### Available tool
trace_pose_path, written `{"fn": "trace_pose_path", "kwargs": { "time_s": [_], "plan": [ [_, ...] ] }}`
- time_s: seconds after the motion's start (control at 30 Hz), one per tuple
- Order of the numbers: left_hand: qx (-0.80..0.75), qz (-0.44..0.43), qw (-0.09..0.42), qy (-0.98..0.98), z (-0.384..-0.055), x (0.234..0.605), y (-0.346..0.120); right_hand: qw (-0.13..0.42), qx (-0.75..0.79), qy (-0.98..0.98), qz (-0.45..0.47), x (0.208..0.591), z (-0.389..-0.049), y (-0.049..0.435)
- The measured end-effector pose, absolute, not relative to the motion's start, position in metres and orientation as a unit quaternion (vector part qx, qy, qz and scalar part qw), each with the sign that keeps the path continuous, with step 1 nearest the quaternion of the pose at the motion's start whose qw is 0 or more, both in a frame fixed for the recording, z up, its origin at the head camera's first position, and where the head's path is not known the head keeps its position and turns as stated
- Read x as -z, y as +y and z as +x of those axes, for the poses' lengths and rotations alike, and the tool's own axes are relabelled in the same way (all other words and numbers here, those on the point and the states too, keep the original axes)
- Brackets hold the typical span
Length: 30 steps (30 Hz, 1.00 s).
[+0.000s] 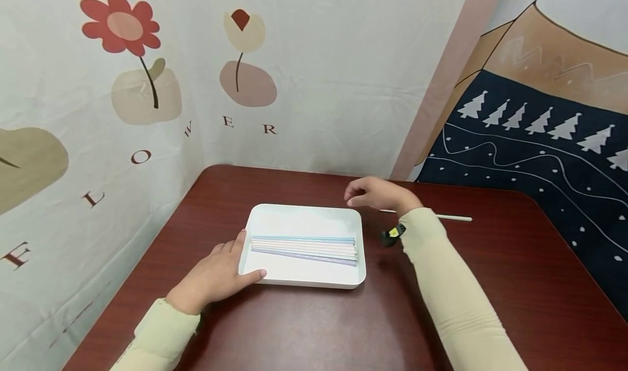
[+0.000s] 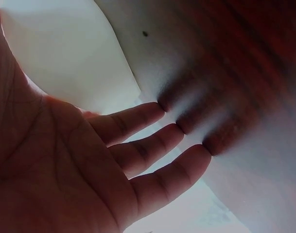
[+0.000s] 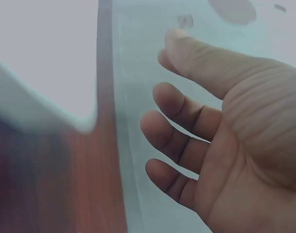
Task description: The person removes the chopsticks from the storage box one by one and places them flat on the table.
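- We saw a loose row of thin, straight sticks [image 1: 304, 247] in pale blue, whitish and lavender, lying inside a white, rounded-corner rectangular tray [image 1: 304, 218].
- Their long axes ran left to right, roughly along the tray's long side; they lay closer together at the left end and fanned out to the right, where the lavender ones slanted toward the near rim.
- We saw the left hand [image 1: 218, 270] against the tray's left end, its fingers extended and its thumb spread wide over the near corner.
- We found the right hand [image 1: 370, 193] just beyond the tray's far right corner, with loosely curved fingers and nothing visible between them.
- Behind the right wrist we saw a single thin whitish stick [image 1: 456, 218], partly hidden, on the reddish-brown wood-grain table [image 1: 304, 333]; it too pointed left to right, its right end tipped slightly nearer us.
- Past the table's far edge we saw a white cloth printed with flowers [image 1: 343, 60].
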<state>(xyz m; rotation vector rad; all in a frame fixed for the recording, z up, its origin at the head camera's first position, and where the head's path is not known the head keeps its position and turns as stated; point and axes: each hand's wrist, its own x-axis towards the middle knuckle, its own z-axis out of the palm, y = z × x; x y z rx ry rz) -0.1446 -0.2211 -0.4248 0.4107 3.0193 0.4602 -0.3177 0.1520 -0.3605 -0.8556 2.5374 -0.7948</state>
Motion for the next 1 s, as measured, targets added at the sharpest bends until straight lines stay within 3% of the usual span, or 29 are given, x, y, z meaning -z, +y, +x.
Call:
{"fn": "trace_pose_path", "kwargs": {
  "time_s": [0.23,0.47,1.0],
  "plan": [
    [-0.150,0.133,0.029,0.979,-0.145,0.426,-0.223,0.178,0.293,0.859,-0.379,0.374,-0.303,0.095],
    [-0.151,0.129,0.030,0.980,-0.145,0.423,-0.225,0.210,0.316,0.835,-0.399,0.390,-0.297,0.057],
    [-0.153,0.121,0.041,0.980,-0.144,0.421,-0.221,0.226,0.304,0.847,-0.373,0.420,-0.292,0.044]
  ]
}}
